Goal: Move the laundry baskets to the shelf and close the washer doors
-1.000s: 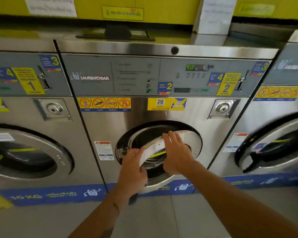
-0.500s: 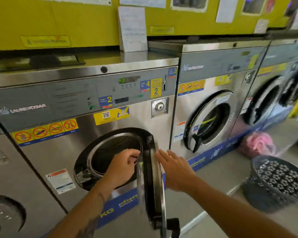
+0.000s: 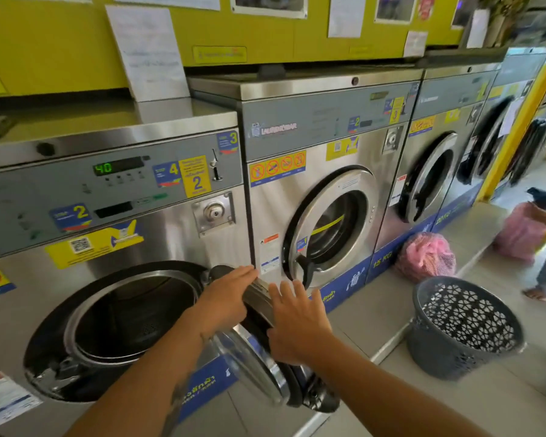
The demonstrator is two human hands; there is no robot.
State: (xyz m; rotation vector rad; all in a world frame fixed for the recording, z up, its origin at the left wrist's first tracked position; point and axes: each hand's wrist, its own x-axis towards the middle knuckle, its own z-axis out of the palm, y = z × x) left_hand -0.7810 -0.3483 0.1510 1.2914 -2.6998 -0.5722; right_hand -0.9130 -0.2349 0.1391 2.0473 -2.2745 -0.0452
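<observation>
While both hands flank the swung-out washer door [image 3: 259, 351], the left hand [image 3: 226, 299] curls over its top rim and the right hand [image 3: 293, 326] lies flat, fingers spread. One grey laundry basket [image 3: 464, 326] stands on bare floor [image 3: 375, 313] right of it. Four washers line the wall.

Washers in a row along the wall. Nearest washer [image 3: 114, 216] at left, its door [image 3: 259, 367] swung out to its right. Second washer [image 3: 325, 171] right of it. Basket [image 3: 460, 326] on floor, in front of third washer [image 3: 438, 152]; bag [image 3: 426, 257] behind basket.
</observation>
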